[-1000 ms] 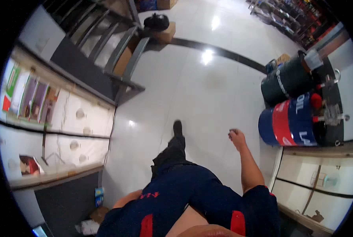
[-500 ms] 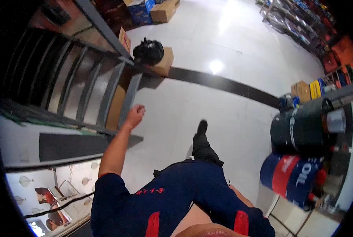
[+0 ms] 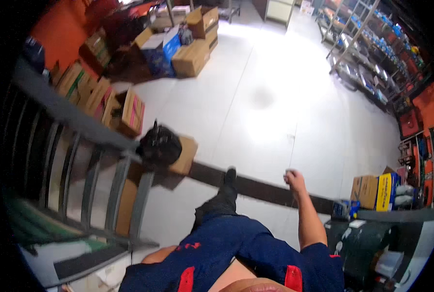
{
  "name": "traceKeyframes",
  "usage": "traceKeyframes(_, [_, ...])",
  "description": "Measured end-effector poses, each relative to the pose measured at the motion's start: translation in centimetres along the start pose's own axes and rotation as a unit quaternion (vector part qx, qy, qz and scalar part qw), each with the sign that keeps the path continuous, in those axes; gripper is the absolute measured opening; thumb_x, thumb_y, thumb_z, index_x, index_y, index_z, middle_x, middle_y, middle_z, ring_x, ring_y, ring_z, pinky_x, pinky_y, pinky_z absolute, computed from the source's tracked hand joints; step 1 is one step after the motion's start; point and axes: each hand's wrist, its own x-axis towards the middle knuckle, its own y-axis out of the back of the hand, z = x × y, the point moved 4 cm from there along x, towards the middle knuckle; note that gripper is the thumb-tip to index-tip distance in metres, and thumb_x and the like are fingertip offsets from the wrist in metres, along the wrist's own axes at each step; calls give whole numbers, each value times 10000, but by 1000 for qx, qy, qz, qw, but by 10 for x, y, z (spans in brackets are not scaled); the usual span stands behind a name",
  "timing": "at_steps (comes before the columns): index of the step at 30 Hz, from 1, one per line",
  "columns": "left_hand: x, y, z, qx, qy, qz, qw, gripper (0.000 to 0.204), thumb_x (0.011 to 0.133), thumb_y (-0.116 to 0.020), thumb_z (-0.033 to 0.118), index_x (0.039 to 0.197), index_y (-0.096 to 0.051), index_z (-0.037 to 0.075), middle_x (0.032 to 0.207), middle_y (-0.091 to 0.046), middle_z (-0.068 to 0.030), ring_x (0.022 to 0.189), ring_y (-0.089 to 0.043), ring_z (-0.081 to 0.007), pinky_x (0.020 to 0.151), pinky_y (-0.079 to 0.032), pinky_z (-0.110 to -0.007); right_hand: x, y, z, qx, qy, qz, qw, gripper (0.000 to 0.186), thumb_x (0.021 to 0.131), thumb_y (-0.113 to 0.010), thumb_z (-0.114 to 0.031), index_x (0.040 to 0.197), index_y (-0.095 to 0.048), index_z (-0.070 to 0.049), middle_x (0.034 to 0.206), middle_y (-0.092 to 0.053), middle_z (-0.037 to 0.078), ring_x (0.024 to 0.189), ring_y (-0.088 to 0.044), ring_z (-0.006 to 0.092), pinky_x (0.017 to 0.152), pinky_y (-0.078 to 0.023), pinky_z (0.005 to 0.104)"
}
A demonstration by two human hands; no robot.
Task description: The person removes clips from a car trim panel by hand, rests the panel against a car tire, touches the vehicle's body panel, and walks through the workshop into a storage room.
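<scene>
My right hand (image 3: 293, 178) swings forward over the pale tiled floor (image 3: 260, 121), just above the dark strip (image 3: 265, 192) that crosses it. Its fingers look loosely curled, with nothing visible in them. A short piece of my left forearm (image 3: 159, 255) shows beside my dark blue shirt, and the left hand itself is hidden. One dark shoe (image 3: 231, 174) is stretched forward at the dark strip. To its left, a black plastic bag (image 3: 159, 145) sits by a cardboard box (image 3: 185, 155).
A grey metal staircase (image 3: 93, 182) rises on the left. Beyond it stand cardboard cartons (image 3: 132, 112) and a blue box (image 3: 162, 53). Metal shelving (image 3: 358, 58) lines the far right. Nearer on the right are a yellow box (image 3: 385, 192) and a dark drum (image 3: 360, 246).
I have walked forward, so the bag, stairs and drum sit lower in view. My right arm has swung forward into sight; my left hand has swung back out of sight.
</scene>
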Motion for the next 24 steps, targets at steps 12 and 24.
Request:
traceKeyframes(12, [103, 937, 460, -260, -211, 457, 824, 341, 967, -564, 297, 1149, -662, 25, 1042, -716, -196, 958, -684, -329, 864, -528, -426, 271, 60, -14, -209, -235, -148, 938, 241, 846, -638, -242, 886, -722, -20, 857, -726, 125, 766, -682, 223, 664, -544, 375])
traceKeyframes(24, [323, 1099, 538, 28, -148, 156, 976, 283, 933, -578, 279, 905, -704, 27, 916, -713, -219, 886, -667, -414, 805, -537, -501, 994, 123, -473, -13, -50, 16, 999, 242, 977, -609, -200, 1057, -665, 21, 781, -666, 72, 647, -587, 140, 571, -482, 292])
